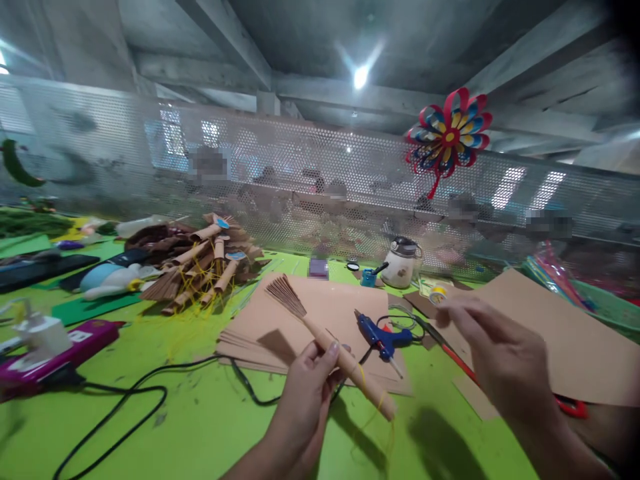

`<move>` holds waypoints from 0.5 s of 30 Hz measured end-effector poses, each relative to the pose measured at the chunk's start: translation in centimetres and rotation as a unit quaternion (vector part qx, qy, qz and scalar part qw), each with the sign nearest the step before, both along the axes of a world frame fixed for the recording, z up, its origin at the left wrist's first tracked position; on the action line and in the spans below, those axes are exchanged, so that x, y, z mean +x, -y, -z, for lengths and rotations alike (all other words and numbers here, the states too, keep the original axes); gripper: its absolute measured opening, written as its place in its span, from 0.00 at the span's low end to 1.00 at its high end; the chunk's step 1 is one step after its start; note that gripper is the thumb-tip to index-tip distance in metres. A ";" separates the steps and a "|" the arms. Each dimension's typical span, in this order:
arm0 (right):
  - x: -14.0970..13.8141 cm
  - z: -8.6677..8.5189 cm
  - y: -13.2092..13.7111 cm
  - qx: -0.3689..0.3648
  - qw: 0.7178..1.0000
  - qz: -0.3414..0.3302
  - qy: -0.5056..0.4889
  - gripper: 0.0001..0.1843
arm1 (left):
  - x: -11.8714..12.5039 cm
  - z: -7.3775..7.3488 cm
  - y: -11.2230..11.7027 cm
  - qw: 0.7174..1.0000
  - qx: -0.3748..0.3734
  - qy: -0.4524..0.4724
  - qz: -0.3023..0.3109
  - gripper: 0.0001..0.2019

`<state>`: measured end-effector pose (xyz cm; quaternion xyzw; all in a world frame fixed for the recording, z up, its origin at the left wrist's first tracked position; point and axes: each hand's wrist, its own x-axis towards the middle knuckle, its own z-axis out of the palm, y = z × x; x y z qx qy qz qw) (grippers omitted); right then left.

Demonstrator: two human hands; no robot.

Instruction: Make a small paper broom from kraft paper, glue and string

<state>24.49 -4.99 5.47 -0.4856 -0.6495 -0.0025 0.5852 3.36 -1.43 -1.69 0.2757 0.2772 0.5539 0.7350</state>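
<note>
Broom (351,367) of brown paper is in the person's L hand (315,373) — thumb & fingers wrapped round its middle, in front of the paper stack (345,293). Its fan end (285,295) points up & to the L; the other end dips down to the R, w/ yellow string (362,375) tied round it. R hand (505,353) is up in the air, fingers bent; can't tell if it's got anything, b/c the tips are right by a small yellow spool (438,294). Blue glue gun (383,337) lies on the stack, R of the broom. More small brooms (200,277) sit piled on the green table (200,427), back L — some w/ blue tags (236,256).
</note>
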 end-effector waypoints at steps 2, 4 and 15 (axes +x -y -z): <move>1.3 0.0 -3.1 -0.071 0.996 0.027 0.043 0.10 | 0.1 0.2 0.1 1.000 -0.004 0.001 0.000 0.11; 2.3 0.9 -7.4 -0.168 0.976 0.019 0.137 0.12 | 0.2 0.4 0.2 1.000 -0.006 -0.001 0.000 0.12; -1.4 4.2 -26.5 -0.318 0.884 -0.057 0.339 0.14 | 0.5 1.9 -0.2 1.000 -0.014 0.023 0.011 0.21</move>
